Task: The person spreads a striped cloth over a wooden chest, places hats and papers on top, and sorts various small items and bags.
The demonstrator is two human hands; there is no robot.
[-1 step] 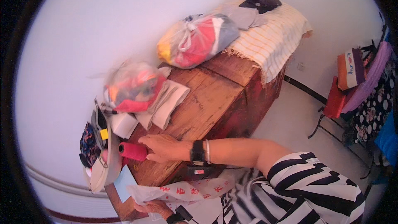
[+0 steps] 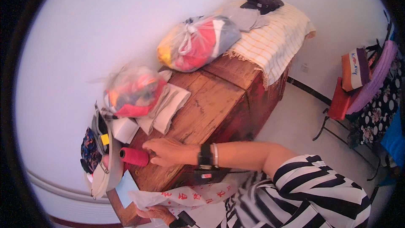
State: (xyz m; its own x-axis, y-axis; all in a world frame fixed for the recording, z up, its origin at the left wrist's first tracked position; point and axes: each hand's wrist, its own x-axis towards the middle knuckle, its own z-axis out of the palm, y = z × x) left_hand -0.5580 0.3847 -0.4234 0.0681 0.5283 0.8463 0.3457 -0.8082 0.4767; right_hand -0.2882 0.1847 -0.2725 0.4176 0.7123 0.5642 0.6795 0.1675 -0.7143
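Note:
My right hand (image 2: 165, 152) is over the wooden chest top, its fingers curved and a gap showing between thumb and forefinger. A small dark patch shows in that gap; I cannot make out what it is. Right beside the fingertips a pink spool of thread (image 2: 136, 156) lies on its side. Lower down, my left hand (image 2: 156, 212) grips the edge of a whitish plastic bag (image 2: 190, 196) with red print. The bag stretches from that hand toward my striped top, in front of the chest.
A fabric holder stuffed with cloth items (image 2: 112, 166) stands at the chest's left end, near light-blue paper (image 2: 125, 189). Along the wooden chest (image 2: 202, 101) are a white box (image 2: 125, 130), folded beige cloth (image 2: 172, 105), two clear bags of coloured cloth (image 2: 198, 46) and a fringed checked cloth (image 2: 270, 46).
My right hand has shifted slightly away from the pink spool, so the gap between them is a little wider. My left hand still holds the plastic bag.

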